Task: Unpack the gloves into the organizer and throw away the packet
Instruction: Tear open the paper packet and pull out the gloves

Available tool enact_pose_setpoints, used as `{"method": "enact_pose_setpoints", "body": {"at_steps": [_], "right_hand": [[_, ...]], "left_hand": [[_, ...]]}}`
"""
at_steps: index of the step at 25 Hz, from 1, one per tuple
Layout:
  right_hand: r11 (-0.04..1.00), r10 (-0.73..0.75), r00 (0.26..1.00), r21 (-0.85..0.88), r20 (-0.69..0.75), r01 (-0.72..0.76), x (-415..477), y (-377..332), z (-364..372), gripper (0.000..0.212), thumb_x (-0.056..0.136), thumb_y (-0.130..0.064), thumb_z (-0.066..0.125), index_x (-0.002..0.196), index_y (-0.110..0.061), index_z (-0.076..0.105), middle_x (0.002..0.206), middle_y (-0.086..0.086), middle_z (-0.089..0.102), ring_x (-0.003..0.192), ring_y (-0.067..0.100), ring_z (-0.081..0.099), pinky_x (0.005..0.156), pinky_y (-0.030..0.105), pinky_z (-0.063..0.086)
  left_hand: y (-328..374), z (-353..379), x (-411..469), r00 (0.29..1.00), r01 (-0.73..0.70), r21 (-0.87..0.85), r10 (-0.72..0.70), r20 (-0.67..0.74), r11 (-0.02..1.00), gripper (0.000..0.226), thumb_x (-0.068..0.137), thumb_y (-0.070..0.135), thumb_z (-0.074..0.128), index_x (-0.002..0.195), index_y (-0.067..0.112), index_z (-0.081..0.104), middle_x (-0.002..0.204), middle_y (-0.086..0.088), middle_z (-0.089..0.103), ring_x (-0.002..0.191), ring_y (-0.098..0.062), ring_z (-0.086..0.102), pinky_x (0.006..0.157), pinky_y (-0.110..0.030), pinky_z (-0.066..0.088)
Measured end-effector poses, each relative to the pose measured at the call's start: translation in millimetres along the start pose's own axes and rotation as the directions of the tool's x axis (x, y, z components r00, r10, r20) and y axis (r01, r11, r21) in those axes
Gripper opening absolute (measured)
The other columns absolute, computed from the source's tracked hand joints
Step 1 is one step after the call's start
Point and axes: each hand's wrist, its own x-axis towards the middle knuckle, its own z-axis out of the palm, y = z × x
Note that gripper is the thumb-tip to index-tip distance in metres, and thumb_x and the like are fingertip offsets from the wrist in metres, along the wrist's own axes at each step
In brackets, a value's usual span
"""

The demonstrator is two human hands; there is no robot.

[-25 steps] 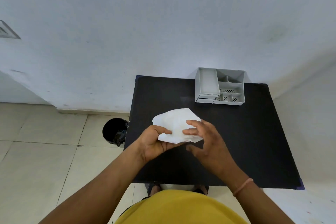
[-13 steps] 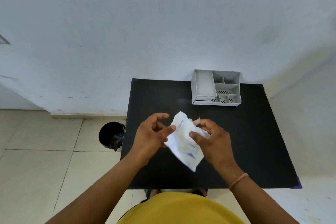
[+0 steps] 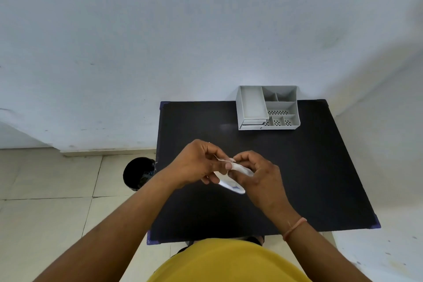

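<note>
A white glove packet (image 3: 231,184) with blue print is held edge-on above the middle of the black table (image 3: 320,178). My left hand (image 3: 196,163) pinches its upper edge between thumb and forefinger. My right hand (image 3: 258,174) grips the same top edge from the right, and the fingers of both hands almost touch there. Most of the packet is hidden behind the hands; no gloves show. The grey organizer (image 3: 267,107) stands at the table's far edge, against the wall, with its compartments empty.
A black bin (image 3: 137,173) stands on the tiled floor just left of the table. The white wall runs behind the table. My yellow shirt fills the bottom of the view.
The packet has turned from lying flat and open-faced to hanging edge-on. Both hands have shifted up to its top edge and closed in on each other.
</note>
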Motion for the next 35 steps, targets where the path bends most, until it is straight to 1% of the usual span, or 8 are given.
{"method": "enact_pose_setpoints", "body": {"at_steps": [6, 11, 15, 17, 20, 25, 30, 35], "right_hand": [[0.808, 0.277, 0.943, 0.487, 0.182, -0.331, 1.9, -10.2, -14.9, 0.018, 0.095, -0.012, 0.071, 0.112, -0.019, 0.073, 0.099, 0.001, 0.081, 0.096, 0.021, 0.079, 0.073, 0.028, 0.061], [0.690, 0.414, 0.906, 0.620, 0.085, -0.373, 6.1, -8.5, -20.2, 0.012, 0.096, -0.007, 0.069, 0.106, -0.014, 0.071, 0.104, 0.010, 0.078, 0.100, 0.032, 0.077, 0.075, 0.047, 0.064], [0.997, 0.036, 0.982, 0.067, -0.187, -0.024, 6.2, 3.2, -25.3, 0.024, 0.097, -0.009, 0.065, 0.090, -0.032, 0.065, 0.105, -0.013, 0.069, 0.102, 0.017, 0.070, 0.072, 0.038, 0.066], [0.964, -0.145, 0.988, -0.230, -0.051, 0.129, 6.7, 2.5, -29.9, 0.029, 0.095, -0.011, 0.069, 0.094, -0.040, 0.067, 0.147, -0.009, 0.049, 0.124, 0.006, 0.055, 0.078, 0.016, 0.055], [0.957, 0.070, 0.945, -0.288, 0.320, 0.027, 13.8, -7.8, -27.7, 0.040, 0.088, -0.023, 0.078, 0.118, -0.048, 0.068, 0.174, -0.012, 0.012, 0.146, 0.005, 0.029, 0.107, 0.026, 0.040], [0.954, 0.280, 0.828, -0.241, 0.487, -0.181, 17.6, -17.5, -11.4, 0.023, 0.092, -0.027, 0.068, 0.115, -0.026, 0.067, 0.123, -0.002, 0.067, 0.115, 0.024, 0.065, 0.097, 0.042, 0.059], [0.830, 0.349, 0.753, 0.189, 0.557, -0.524, -4.9, -12.9, -6.4, 0.019, 0.098, -0.019, 0.064, 0.114, -0.024, 0.072, 0.110, -0.001, 0.079, 0.094, 0.015, 0.079, 0.077, 0.033, 0.066], [0.829, 0.474, 0.750, 0.054, 0.461, -0.557, -12.6, -8.2, 8.3, 0.002, 0.098, -0.022, 0.068, 0.098, -0.024, 0.069, 0.102, -0.003, 0.072, 0.087, 0.014, 0.070, 0.071, 0.029, 0.062]], "left_hand": [[-7.4, -2.5, 1.1, 0.993, -0.121, -0.090, 0.121, -0.006, 0.989, 0.016, 0.092, 0.020, 0.081, 0.107, 0.022, 0.087, 0.093, 0.000, 0.086, 0.075, -0.024, 0.081, 0.061, -0.030, 0.062], [-10.2, -3.6, -0.5, 0.971, -0.235, -0.203, 0.220, -0.096, 0.951, 0.019, 0.087, 0.026, 0.081, 0.104, 0.027, 0.087, 0.095, -0.012, 0.084, 0.088, -0.043, 0.078, 0.076, -0.059, 0.066], [-11.1, -3.0, 0.7, 0.972, -0.234, -0.218, 0.233, -0.032, 0.948, 0.018, 0.089, 0.009, 0.082, 0.107, 0.012, 0.086, 0.102, -0.010, 0.085, 0.090, -0.047, 0.076, 0.075, -0.054, 0.066], [-7.5, -2.8, 1.1, 0.969, -0.239, -0.185, 0.245, 0.010, 0.953, 0.018, 0.089, 0.009, 0.082, 0.106, 0.011, 0.086, 0.106, -0.008, 0.085, 0.092, -0.046, 0.076, 0.074, -0.049, 0.065], [-5.0, -1.4, 3.1, 0.946, -0.288, -0.093, 0.298, 0.127, 0.953, 0.017, 0.090, 0.008, 0.081, 0.107, 0.010, 0.086, 0.101, -0.011, 0.085, 0.092, -0.044, 0.076, 0.081, -0.059, 0.063], [-15.0, -3.3, -2.0, 0.917, -0.339, 0.035, 0.322, 0.234, 0.940, 0.022, 0.095, 0.007, 0.076, 0.109, 0.020, 0.086, 0.102, -0.002, 0.086, 0.091, -0.035, 0.079, 0.082, -0.068, 0.061], [-27.3, -8.8, -9.6, 0.949, -0.254, -0.017, 0.252, 0.189, 0.967, 0.018, 0.092, 0.007, 0.081, 0.109, 0.008, 0.086, 0.101, 0.003, 0.086, 0.097, -0.024, 0.080, 0.088, -0.040, 0.066], [-39.4, -1.9, -15.4, 0.949, -0.238, -0.042, 0.242, 0.200, 0.970, 0.018, 0.090, 0.006, 0.082, 0.108, 0.006, 0.086, 0.097, 0.006, 0.085, 0.096, -0.020, 0.080, 0.090, -0.030, 0.063]]}}
